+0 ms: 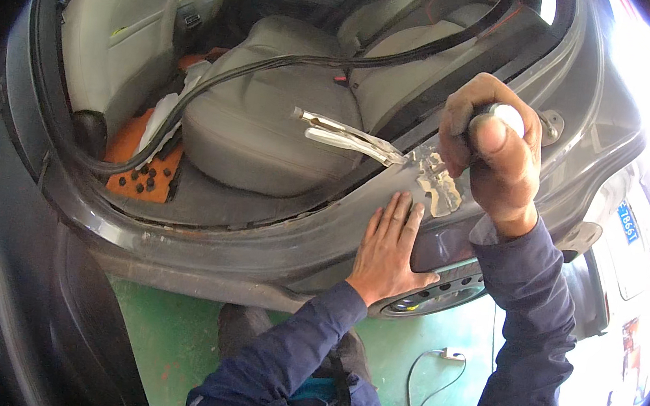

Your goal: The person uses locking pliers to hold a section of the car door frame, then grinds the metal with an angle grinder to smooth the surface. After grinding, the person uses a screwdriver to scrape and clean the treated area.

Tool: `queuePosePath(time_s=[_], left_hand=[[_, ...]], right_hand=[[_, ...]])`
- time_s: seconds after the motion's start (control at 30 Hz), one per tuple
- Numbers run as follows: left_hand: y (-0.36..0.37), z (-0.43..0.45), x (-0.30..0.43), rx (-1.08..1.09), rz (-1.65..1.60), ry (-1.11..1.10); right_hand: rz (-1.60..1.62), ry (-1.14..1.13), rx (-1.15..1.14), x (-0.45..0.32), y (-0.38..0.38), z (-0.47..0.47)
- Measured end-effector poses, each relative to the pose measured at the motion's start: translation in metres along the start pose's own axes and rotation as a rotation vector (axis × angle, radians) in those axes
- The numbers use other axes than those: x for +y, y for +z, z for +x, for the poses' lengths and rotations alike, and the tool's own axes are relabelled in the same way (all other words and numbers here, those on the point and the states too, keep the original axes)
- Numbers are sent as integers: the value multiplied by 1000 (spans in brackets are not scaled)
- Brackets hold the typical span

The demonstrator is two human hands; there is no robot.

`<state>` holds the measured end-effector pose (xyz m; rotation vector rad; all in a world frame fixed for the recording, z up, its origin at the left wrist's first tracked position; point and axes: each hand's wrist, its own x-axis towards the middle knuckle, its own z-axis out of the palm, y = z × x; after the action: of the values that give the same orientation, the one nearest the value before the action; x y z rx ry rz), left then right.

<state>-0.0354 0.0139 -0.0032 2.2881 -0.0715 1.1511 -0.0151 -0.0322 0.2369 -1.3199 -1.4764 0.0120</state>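
My left hand (390,248) lies flat on the car's rear quarter panel above the wheel, fingers slightly apart. Raised over the panel, my right hand (494,146) is closed around a tool handle (509,118) with a pale end; the rest of the tool is hidden. Between the hands, a patch of damaged metal (442,194) shows a torn, pale, jagged surface. Locking pliers (355,139) are clamped at the edge of that patch, their handles reaching over the rear seat (267,131).
A loose black rubber door seal (268,63) hangs across the door opening. Dark round bits lie on an orange mat (152,179) on the car floor. The open door (24,290) stands at left. A power cable (412,378) with a socket (454,354) lies on the green floor.
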Motion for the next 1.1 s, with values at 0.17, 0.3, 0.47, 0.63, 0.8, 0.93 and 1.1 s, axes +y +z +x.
queuePosePath(time_s=[0.17, 0.3, 0.47, 0.63, 0.8, 0.93, 1.1], left_hand=[[2, 0, -2, -8, 8, 1], [2, 1, -2, -4, 11, 11], [-7, 3, 4, -37, -3, -11], [-9, 5, 4, -73, -24, -40], [-7, 6, 4, -31, 15, -12], [-22, 8, -6, -11, -110, 28], [-35, 19, -32, 274, 61, -141]], right_hand=[[127, -176, -135, -19, -6, -1], [-45, -92, 51, -7, -3, -19], [-86, -3, 17, -1, -8, -21], [238, -251, 52, -6, -13, -28], [70, -71, 118, 3, -13, -51], [92, -108, 144, 7, -19, -62], [15, -459, -143, 12, -24, -69]])
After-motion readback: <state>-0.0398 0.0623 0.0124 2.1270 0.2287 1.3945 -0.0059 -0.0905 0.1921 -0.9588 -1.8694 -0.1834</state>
